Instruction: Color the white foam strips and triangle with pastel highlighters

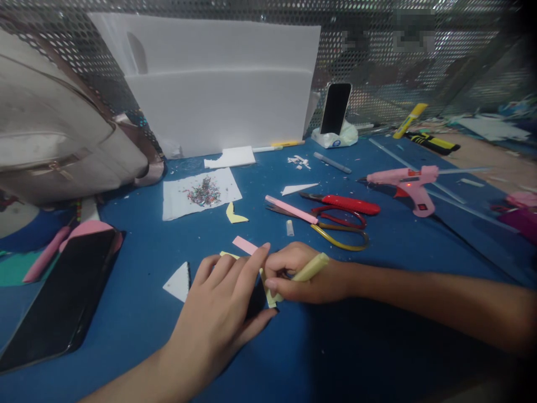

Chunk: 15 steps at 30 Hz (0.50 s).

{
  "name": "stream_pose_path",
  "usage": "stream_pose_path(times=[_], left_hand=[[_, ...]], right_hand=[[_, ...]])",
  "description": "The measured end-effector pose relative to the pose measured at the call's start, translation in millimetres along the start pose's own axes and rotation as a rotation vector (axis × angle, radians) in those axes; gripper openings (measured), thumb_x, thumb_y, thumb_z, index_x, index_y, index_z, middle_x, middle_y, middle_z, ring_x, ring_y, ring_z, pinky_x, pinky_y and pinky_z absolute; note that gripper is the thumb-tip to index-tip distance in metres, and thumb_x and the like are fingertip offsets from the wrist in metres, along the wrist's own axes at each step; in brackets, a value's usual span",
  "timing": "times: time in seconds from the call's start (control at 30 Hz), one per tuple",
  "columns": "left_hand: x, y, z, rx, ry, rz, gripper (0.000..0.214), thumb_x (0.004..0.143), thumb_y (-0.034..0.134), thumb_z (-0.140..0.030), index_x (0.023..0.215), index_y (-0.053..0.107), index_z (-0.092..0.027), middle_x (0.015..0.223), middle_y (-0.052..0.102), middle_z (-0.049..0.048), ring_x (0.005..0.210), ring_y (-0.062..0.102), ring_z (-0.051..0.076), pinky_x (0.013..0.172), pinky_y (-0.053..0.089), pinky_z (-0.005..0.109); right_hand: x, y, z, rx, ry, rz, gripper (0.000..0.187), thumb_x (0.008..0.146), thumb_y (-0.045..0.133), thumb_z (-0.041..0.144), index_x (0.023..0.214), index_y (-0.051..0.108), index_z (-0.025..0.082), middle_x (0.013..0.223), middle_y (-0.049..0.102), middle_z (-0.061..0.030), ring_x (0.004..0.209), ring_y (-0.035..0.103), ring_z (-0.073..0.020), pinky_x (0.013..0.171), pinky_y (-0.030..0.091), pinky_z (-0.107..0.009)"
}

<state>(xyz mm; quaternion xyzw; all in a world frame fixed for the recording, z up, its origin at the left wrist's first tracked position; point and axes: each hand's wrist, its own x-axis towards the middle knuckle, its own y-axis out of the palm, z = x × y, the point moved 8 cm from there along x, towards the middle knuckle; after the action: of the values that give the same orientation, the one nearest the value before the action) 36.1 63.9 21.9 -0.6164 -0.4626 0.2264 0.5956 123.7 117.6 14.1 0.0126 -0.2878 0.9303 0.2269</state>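
Observation:
My left hand lies flat with fingers stretched out, pressing down a small black piece and pale yellow paper on the blue table. My right hand is closed around a pale yellow pen or marker, its tip down at the paper beside my left fingers. A pink paper strip lies just beyond my fingertips. A white triangle of foam sits to the left of my left hand.
Scissors, a red cutter and a pink glue gun lie beyond my right hand. A white sheet with glitter, a yellow scrap, a dark phone at left, a bag, white foam boards and a propped phone surround them.

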Motion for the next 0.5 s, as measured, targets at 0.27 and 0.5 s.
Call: stream_pose_path(times=[0.27,0.5], left_hand=[[-0.8,-2.2,-2.1,0.034,0.016,-0.02,0.082,0.084,0.07,-0.039,0.148,0.023,-0.018,0.107,0.062,0.0058,0.093,0.05,0.026,0.089,0.033,0.039],[0.6,-1.7,-3.4,0.042,0.025,-0.018,0.086,0.08,0.075,-0.036,0.148,0.025,-0.015,0.106,0.062,0.0054,0.092,0.05,0.025,0.089,0.032,0.039]], right_hand=[[0.3,0.3,-1.0,-0.012,-0.006,0.001,0.027,0.09,0.049,0.03,0.069,0.055,0.015,0.063,0.059,-0.0003,0.057,0.05,-0.0098,0.057,0.038,-0.021],[-0.7,0.7,-0.2,0.006,-0.016,0.014,0.026,0.09,0.051,0.031,0.071,0.056,0.015,0.064,0.06,-0.0007,0.057,0.051,-0.0099,0.057,0.038,-0.021]])
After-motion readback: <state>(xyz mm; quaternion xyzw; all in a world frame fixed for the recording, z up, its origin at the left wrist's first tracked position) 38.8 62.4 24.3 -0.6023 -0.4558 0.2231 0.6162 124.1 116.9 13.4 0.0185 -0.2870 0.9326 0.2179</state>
